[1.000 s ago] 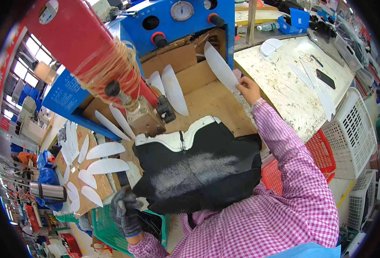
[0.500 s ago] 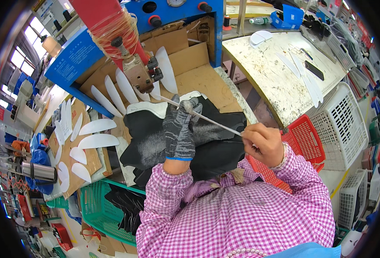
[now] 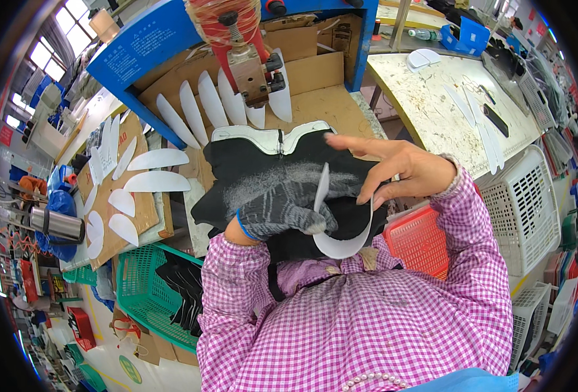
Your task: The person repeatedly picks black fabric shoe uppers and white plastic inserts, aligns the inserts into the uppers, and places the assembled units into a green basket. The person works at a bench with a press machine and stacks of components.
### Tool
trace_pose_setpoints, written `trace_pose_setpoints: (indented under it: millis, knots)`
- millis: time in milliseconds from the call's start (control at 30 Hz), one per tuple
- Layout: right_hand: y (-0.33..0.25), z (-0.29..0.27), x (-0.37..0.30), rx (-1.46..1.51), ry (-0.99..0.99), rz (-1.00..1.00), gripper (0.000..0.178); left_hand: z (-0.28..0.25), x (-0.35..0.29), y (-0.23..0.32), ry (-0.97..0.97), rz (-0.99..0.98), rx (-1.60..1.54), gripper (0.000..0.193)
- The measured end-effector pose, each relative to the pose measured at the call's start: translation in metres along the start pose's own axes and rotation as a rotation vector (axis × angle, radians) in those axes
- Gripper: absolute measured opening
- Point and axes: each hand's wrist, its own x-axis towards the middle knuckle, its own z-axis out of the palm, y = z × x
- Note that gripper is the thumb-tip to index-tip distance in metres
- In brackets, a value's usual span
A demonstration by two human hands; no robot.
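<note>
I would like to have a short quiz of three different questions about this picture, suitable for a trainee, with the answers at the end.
1. Multiple choice: which hand wears the grey knitted glove? a) left; b) right.
2. True or false: the thin, flexible white strip is bent into a U shape.
3. Fill in the colour: the slotted green plastic basket holds thin ____ pieces.

Key:
1: a, the left hand; the other one is bare.
2: True; its curve sags at the bottom.
3: black.
</note>
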Motion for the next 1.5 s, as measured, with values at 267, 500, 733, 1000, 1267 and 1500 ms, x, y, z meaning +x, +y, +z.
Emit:
trace_pose_setpoints:
  millis: [267,500,733,1000,1267,1500]
  knots:
    - [0.009,0.026,0.011,0.214,0.026,0.002,0.018,-0.011,-0.016,-0.023,0.188,0.308,0.779,0.063]
    - [0.079,0.046,-0.043,0.773,0.722,0.134,0.014,0.000,-0.060,-0.077,0.590,0.261,-0.439,0.049]
    - [0.117,0.103,-0.065,1.058,0.803,0.257,0.014,0.009,-0.034,-0.153,0.508,0.474,-0.797,0.055]
    - [0.110,0.124,-0.055,1.205,0.740,0.272,0.012,0.006,-0.013,-0.144,0.708,0.592,-0.900,0.037]
    - [0.121,0.128,-0.062,1.267,0.726,0.227,0.012,0.007,0.000,-0.132,0.926,0.523,-0.606,0.020]
    - [0.134,0.133,-0.062,1.337,0.684,0.194,0.010,0.013,0.019,-0.108,0.899,0.634,-0.901,0.035]
